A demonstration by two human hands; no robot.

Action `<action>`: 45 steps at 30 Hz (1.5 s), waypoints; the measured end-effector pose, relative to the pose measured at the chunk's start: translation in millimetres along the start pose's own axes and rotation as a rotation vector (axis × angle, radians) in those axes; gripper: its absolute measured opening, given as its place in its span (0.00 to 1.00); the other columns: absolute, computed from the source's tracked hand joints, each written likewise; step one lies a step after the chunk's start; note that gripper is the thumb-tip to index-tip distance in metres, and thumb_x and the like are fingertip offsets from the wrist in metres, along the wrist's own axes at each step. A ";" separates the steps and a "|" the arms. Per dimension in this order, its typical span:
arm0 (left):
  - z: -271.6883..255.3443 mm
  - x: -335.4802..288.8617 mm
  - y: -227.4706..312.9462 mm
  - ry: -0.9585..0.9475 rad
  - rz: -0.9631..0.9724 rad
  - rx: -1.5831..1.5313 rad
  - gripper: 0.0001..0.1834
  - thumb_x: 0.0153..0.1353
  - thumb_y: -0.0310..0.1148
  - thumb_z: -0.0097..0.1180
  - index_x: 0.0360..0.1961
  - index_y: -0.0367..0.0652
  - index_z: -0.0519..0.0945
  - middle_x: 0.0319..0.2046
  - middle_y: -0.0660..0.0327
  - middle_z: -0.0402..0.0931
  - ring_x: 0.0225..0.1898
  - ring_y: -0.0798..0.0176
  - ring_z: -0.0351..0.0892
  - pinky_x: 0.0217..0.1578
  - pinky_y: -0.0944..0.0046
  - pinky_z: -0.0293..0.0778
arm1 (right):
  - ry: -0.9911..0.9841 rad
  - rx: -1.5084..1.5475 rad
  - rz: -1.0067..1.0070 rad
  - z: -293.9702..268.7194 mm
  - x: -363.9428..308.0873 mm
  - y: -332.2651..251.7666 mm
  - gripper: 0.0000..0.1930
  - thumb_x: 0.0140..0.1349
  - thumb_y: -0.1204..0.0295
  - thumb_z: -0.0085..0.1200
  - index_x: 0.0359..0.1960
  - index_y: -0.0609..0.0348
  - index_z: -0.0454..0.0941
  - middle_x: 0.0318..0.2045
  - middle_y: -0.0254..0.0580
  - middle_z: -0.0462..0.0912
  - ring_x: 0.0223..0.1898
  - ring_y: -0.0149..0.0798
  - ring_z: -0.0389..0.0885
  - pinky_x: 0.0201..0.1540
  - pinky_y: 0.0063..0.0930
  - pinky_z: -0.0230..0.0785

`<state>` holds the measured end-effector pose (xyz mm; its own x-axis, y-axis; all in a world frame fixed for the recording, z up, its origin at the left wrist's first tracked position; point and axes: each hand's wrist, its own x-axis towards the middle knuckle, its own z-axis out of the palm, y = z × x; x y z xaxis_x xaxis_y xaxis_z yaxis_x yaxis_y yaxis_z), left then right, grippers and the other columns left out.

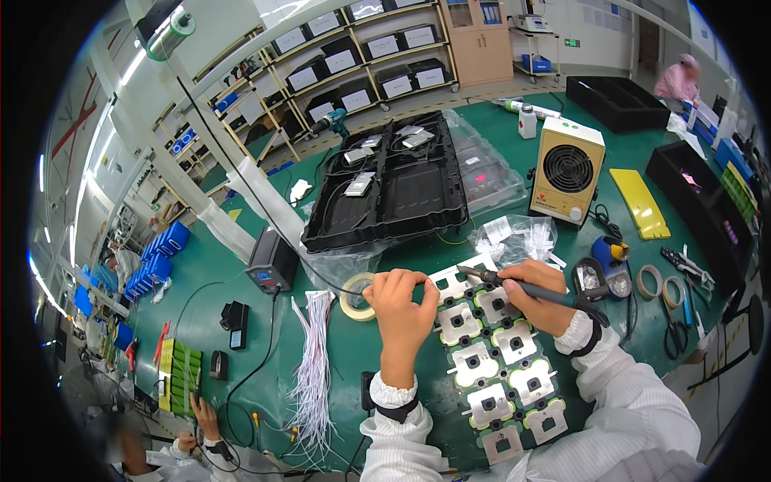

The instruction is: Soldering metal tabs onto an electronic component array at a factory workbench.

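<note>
My right hand is closed round the dark handle of a soldering iron, its tip pointing left over the far end of a battery pack. The pack has silvery metal tabs in two columns over green-edged cells. Beside the pack's far left corner, my left hand pinches the end of a thin solder wire. That wire runs up to a spool hanging at the upper left. Whether the wire touches the iron's tip cannot be made out.
Left of my left hand lie a tape roll and a bundle of white wires. A fan unit and black tray stand beyond. Scissors lie right. A co-worker's hand is by another green pack.
</note>
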<state>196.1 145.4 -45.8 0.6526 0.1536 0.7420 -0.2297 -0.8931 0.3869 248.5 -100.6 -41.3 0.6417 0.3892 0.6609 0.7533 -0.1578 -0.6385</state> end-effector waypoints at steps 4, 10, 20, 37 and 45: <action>1.9 -1.0 0.7 -0.010 0.002 0.001 0.04 0.52 0.30 0.66 0.28 0.48 0.82 0.29 0.68 0.78 0.39 0.59 0.73 0.45 0.56 0.57 | -0.004 -0.001 0.001 -0.4 -0.8 -2.0 0.08 0.63 0.76 0.62 0.44 0.62 0.83 0.31 0.47 0.83 0.29 0.47 0.81 0.33 0.38 0.73; 3.2 -1.6 2.0 -0.039 -0.010 -0.006 0.03 0.53 0.31 0.66 0.29 0.48 0.83 0.30 0.68 0.78 0.40 0.59 0.73 0.45 0.56 0.57 | -0.010 0.012 0.011 -0.2 0.0 -1.4 0.08 0.63 0.76 0.62 0.44 0.62 0.83 0.30 0.47 0.82 0.28 0.47 0.80 0.32 0.37 0.72; 9.0 -4.0 0.6 -0.036 0.016 -0.020 0.03 0.54 0.30 0.66 0.31 0.47 0.85 0.32 0.67 0.79 0.41 0.58 0.73 0.45 0.55 0.59 | 0.014 -0.021 -0.012 -0.9 -0.6 -0.8 0.08 0.63 0.76 0.62 0.44 0.62 0.83 0.27 0.46 0.81 0.27 0.46 0.78 0.31 0.37 0.70; -11.5 1.5 8.6 0.023 0.062 0.197 0.06 0.58 0.29 0.67 0.38 0.47 0.87 0.33 0.68 0.78 0.39 0.59 0.73 0.43 0.56 0.62 | -0.002 -0.024 -0.058 -2.1 1.7 -1.6 0.09 0.62 0.75 0.62 0.43 0.61 0.83 0.28 0.45 0.82 0.27 0.47 0.79 0.32 0.39 0.71; -6.2 3.2 8.2 -0.001 0.094 0.107 0.08 0.56 0.27 0.67 0.38 0.47 0.87 0.35 0.68 0.81 0.41 0.59 0.73 0.45 0.55 0.59 | 0.006 -0.015 -0.044 -0.7 1.5 -1.3 0.09 0.62 0.76 0.62 0.43 0.61 0.83 0.28 0.46 0.82 0.27 0.48 0.79 0.32 0.39 0.71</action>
<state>191.8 141.2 -36.8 0.6324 0.0673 0.7717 -0.2114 -0.9434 0.2556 248.5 -100.4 -39.1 0.6085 0.3907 0.6907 0.7830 -0.1540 -0.6027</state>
